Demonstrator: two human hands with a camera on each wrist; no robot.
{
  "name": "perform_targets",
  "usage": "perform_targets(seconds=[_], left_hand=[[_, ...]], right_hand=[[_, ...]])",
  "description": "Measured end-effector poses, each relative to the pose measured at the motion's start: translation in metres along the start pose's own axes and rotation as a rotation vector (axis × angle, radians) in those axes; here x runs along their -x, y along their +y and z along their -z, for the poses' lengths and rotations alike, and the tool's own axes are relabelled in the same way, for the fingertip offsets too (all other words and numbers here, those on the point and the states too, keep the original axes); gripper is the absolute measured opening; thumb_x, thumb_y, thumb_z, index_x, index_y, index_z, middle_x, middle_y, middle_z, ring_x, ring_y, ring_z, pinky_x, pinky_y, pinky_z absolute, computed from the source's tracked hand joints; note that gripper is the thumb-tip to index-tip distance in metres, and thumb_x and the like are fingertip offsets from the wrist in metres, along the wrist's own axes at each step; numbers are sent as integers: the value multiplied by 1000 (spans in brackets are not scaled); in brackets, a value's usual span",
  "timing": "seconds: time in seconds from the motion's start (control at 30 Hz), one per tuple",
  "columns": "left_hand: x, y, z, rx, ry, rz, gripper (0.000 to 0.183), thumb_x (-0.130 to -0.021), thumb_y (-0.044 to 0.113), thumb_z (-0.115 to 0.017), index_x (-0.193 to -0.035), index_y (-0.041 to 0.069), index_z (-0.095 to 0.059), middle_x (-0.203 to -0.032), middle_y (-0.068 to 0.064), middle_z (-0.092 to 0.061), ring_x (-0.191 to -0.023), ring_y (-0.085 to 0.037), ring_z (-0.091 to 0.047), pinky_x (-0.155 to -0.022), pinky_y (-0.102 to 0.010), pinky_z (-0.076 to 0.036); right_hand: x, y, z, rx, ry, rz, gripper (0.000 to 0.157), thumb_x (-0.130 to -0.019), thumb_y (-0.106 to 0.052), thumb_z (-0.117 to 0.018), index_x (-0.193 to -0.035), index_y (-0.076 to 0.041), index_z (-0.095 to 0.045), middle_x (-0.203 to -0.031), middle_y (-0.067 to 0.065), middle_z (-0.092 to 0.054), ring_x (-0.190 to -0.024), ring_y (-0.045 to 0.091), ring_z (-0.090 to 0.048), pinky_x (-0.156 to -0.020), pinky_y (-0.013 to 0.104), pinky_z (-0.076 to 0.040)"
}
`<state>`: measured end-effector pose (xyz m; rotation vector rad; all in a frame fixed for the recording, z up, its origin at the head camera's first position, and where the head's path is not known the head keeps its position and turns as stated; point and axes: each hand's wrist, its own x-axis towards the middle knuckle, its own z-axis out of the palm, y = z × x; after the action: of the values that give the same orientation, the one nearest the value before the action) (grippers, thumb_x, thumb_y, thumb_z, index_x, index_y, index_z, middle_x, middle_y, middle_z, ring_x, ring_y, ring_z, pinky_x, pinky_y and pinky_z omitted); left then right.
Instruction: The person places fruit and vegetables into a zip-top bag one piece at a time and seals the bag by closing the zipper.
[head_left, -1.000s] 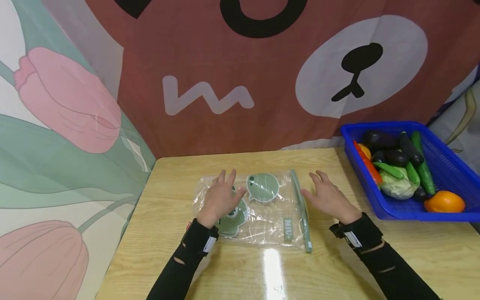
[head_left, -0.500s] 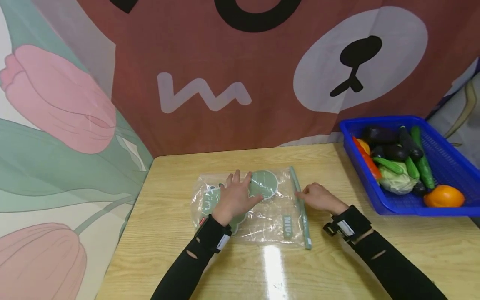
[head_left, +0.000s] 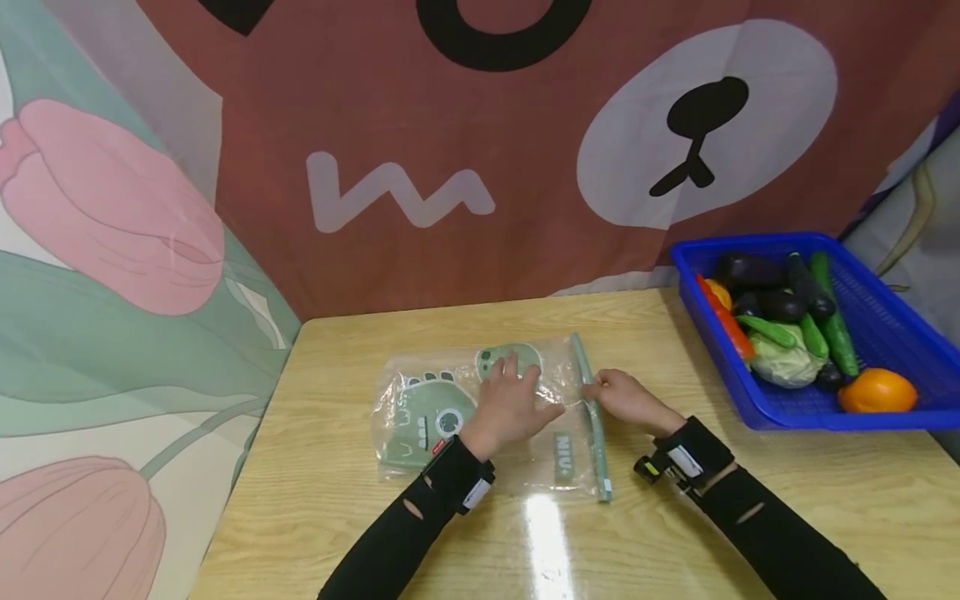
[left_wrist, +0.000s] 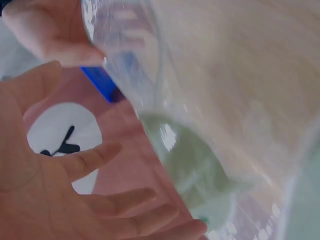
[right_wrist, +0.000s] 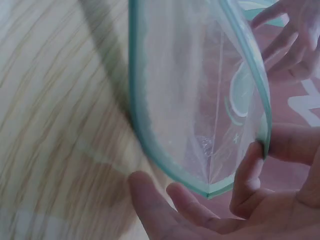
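One blue basket (head_left: pixel 825 419) on one table (head_left: pixel 270 500). Inside the basket: one cabbage (head_left: pixel 786 362), one long green cucumber (head_left: pixel 836 329), two small green pods (head_left: pixel 768 331), one red pepper (head_left: pixel 723 321), one yellow piece (head_left: pixel 718 294), one round orange piece (head_left: pixel 877 390). Dark pieces (head_left: pixel 753 271) in the basket: probably five, they overlap. Left of the basket: two hands, i.e. one left hand (head_left: pixel 510 410), one right hand (head_left: pixel 630 398); two black wrist bands (head_left: pixel 456 473); one clear bag (head_left: pixel 525 458) with one green edge strip (head_left: pixel 594 433) and two green pictures (head_left: pixel 420 421). Far left of the basket: two printed pink tulips (head_left: pixel 127 208). Behind the basket: one brown printed cloth (head_left: pixel 525 250).
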<state>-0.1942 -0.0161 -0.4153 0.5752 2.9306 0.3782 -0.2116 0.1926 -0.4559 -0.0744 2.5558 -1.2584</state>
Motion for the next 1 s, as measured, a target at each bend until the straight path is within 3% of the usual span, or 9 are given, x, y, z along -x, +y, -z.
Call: perform_targets(seconds=[0.1, 0.27, 0.33, 0.47, 0.57, 0.7, 0.8, 0.9, 1.0], left_hand=[[0, 8, -3, 25, 44, -32, 60, -87, 59, -54, -119, 8, -54, -126, -18, -46, -116, -32, -43, -90, -45, -43], [-2, 17, -6, 47, 100, -47, 58, -82, 64, -57, -100, 8, -56, -103, -10, -46, -91, -22, -42, -74, -32, -40], [-3, 21, -7, 41, 111, -34, 63, -82, 68, -54, -101, 7, -55, -100, -9, -46, -88, -21, -41, -71, -30, -38], [-5, 27, -9, 113, 106, 11, 78, -80, 73, -49, -118, 4, -51, -104, -10, -49, -90, -21, -45, -71, -31, -40], [-6, 31, -9, 189, 78, 36, 92, -81, 72, -49, -138, 2, -39, -124, -15, -52, -109, -27, -50, -85, -41, -45], [-6, 34, -8, 221, 41, 29, 93, -83, 62, -52, -148, 2, -25, -139, -20, -45, -126, -33, -45, -97, -49, -42], [-6, 34, -8, 219, 36, -1, 79, -86, 51, -55, -144, 2, -33, -122, -15, -55, -107, -27, -56, -82, -40, -48], [-6, 33, -7, 264, 42, -21, 58, -88, 42, -55, -132, 6, -45, -100, -8, -56, -81, -19, -55, -62, -31, -45], [-6, 34, -5, 346, 71, -26, 46, -89, 33, -53, -126, 7, -48, -98, -7, -57, -75, -18, -56, -58, -30, -45]], right_hand=[[4, -7, -1, -78, -16, 0, 27, -96, -24, -50, -77, -5, -51, -67, 0, -39, -65, 16, -42, -60, 28, -35], [10, -17, -1, -265, -55, 2, 27, -99, -22, -45, -87, 1, -51, -81, 4, -47, -78, 15, -51, -71, 29, -46], [12, -21, 0, -340, -73, 12, 27, -100, -21, -43, -88, 2, -49, -86, 5, -49, -80, 14, -52, -72, 31, -49], [16, -28, 2, -433, -103, 24, 25, -100, -20, -45, -88, 2, -50, -85, 4, -50, -79, 12, -53, -72, 30, -50], [20, -34, 2, -466, -121, 41, 25, -99, -20, -46, -83, -1, -50, -80, 2, -49, -77, 12, -52, -70, 28, -48], [26, -44, 1, -471, -136, 75, 25, -99, -21, -47, -81, -3, -49, -81, 2, -46, -79, 14, -49, -69, 28, -46], [30, -51, 1, -452, -126, 99, 24, -99, -21, -48, -88, 0, -52, -91, 5, -48, -85, 15, -47, -70, 28, -45], [33, -53, 1, -406, -107, 143, 24, -98, -19, -48, -98, 5, -54, -103, 10, -50, -89, 16, -47, -71, 28, -44], [35, -53, 1, -340, -78, 201, 27, -98, -18, -49, -109, 5, -56, -114, 17, -54, -92, 18, -51, -73, 29, -45]])
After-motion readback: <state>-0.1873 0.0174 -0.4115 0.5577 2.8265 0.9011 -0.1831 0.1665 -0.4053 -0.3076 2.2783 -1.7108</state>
